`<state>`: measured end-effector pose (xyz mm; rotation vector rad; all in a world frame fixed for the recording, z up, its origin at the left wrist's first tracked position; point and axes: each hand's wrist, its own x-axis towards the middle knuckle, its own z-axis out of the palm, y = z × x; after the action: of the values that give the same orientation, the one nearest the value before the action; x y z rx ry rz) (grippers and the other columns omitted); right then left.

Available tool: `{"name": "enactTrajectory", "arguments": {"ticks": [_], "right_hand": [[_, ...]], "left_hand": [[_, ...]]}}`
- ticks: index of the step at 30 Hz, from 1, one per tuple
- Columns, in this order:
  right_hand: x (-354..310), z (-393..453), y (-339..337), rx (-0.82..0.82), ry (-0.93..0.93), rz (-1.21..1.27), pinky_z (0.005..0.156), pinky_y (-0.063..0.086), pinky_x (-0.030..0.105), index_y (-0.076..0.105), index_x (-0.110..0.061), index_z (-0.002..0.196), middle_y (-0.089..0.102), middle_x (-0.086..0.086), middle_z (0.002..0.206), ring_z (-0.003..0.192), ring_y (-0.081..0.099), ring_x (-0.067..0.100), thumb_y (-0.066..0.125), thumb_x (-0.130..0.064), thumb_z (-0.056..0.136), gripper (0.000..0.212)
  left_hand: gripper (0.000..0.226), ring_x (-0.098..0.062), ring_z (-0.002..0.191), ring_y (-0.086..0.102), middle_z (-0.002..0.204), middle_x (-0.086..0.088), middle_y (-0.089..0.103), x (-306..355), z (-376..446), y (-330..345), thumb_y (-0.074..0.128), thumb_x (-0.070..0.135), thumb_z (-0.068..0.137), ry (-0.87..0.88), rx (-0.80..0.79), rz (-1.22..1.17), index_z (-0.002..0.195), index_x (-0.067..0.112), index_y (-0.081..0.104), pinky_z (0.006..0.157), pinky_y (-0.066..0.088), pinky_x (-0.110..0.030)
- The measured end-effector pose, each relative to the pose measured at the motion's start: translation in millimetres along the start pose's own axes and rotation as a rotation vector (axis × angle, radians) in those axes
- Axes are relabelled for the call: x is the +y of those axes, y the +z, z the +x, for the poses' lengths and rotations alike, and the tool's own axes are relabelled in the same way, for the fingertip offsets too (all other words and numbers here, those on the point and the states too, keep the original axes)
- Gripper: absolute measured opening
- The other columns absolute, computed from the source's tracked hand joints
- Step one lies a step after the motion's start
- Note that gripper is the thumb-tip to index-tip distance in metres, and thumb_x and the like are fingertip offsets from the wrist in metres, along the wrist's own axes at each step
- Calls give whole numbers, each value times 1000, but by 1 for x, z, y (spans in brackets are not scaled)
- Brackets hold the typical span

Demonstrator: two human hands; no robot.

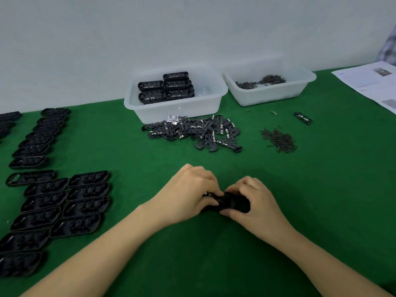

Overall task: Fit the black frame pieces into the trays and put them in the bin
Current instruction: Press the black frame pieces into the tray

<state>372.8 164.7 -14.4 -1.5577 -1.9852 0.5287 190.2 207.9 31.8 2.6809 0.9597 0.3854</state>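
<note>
Both hands are bunched around one black moulded plastic tray (232,203) low over the green felt-covered desk (321,189). The left hand (188,196) curls its fingers over the tray's left end, and the right hand (255,202) grips the right end with the thumb underneath. My guess is a black frame piece is getting pressed in, with each hand bracing an end so the tray doesn't flex, but the fingers hide the fit itself.

Just beyond sits the loose heap of flat black frame pieces with metal tabs (192,132), probably kept there for easy grabbing. Empty black trays (64,200) lie in overlapping rows off to the left, well apart.

The white translucent plastic bin (175,110) behind the heap holds stacked finished trays on its left side, with room on the right. A second white bin (270,93) beside it holds small dark bits that are too small to identify.
</note>
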Motion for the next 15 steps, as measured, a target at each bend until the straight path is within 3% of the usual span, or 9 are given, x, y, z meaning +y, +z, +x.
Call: {"name": "enactTrajectory", "arguments": {"ticks": [6, 15], "right_hand": [[-2, 1, -1, 18, 34, 1, 84, 38, 23, 65, -18, 101, 48, -11, 90, 91, 45, 8, 77, -39, 65, 43], [-5, 0, -1, 6, 11, -22, 77, 28, 20, 66, -20, 98, 49, -12, 88, 86, 43, 5, 75, -40, 66, 39]], "left_hand": [[17, -12, 88, 55, 93, 4, 67, -3, 14, -1, 77, 20, 74, -23, -51, -92, 91, 19, 74, 82, 45, -30], [30, -7, 84, 59, 87, 11, 69, -5, -6, 12, 82, 27, 66, -157, 95, -293, 94, 22, 72, 78, 45, -25]]}}
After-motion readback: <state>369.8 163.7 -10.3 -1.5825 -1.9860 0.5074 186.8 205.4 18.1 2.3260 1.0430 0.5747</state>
